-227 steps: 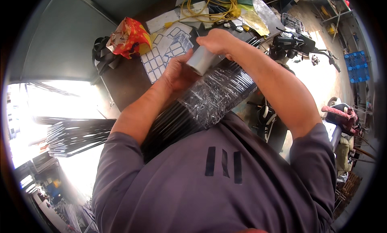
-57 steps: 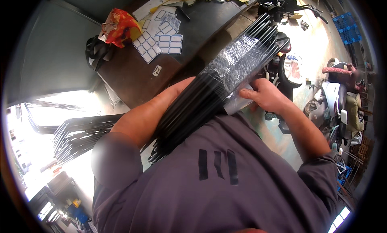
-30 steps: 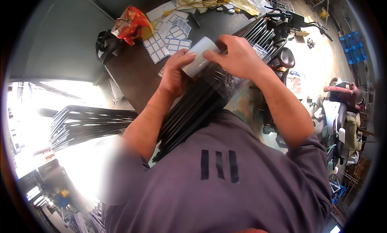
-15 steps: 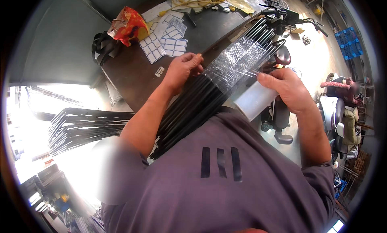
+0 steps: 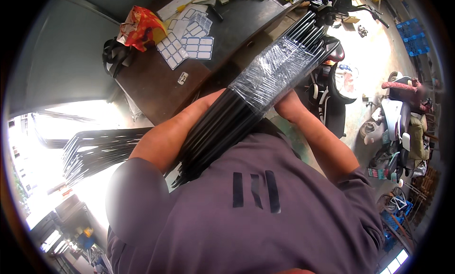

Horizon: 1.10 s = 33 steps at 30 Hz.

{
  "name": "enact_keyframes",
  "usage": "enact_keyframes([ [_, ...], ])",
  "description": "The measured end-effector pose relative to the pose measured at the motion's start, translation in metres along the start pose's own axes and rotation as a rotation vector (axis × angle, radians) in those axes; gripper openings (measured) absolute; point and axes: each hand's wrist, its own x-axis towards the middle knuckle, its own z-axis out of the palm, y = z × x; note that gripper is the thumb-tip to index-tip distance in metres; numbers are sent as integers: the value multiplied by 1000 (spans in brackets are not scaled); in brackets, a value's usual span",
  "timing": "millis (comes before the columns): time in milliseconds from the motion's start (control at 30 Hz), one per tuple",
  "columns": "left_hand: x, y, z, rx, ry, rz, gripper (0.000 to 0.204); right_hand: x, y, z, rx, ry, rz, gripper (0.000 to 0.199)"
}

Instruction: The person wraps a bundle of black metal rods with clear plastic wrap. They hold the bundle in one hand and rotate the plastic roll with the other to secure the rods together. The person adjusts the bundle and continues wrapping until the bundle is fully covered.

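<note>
**Bundle of black rods held across the chest**

While the person is leaning over the brown bench (image 5: 156, 86), a long bundle of black rods (image 5: 222, 127) is lying slantwise across the front of the purple shirt (image 5: 256, 212), its upper end reaching past the bench toward a parked scooter (image 5: 332, 79). Clear plastic wrap (image 5: 279, 70) is binding the upper part of the bundle. The left hand (image 5: 208, 101) is pressing against the bundle's left side just below the wrap; its fingers are hidden behind the rods, so I cannot tell how far they are closing. The right hand (image 5: 286, 105) is sitting under the wrapped part on the bundle's right side, fingers also out of sight, grip unclear. Left of the bundle, on the bench, sheets of white labels (image 5: 189, 44) are lying beside a crumpled red and orange bag (image 5: 140, 27). Further left of the bundle, another spread of black rods (image 5: 95, 148) is resting below the bench.
</note>
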Motion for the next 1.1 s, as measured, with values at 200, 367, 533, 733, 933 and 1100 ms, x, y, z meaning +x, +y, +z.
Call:
enact_keyframes([
  [200,-37,70,5,-804,149,-173,50,-35,-109,-62,-154,-45,196,18],
  [367,-46,67,9,-756,173,14,55,39,-170,-37,-392,220,-477,21],
  [533,-34,58,-7,-647,120,179,55,122,-176,4,-818,-330,-29,53],
  [733,-34,45,-11,-652,181,138,51,143,-168,14,-839,-487,60,56],
  [933,-35,64,-31,-819,263,142,48,167,-162,34,-244,-263,296,57],
  [1100,-31,28,-56,-786,285,196,46,122,-213,8,-237,-240,346,62],
])
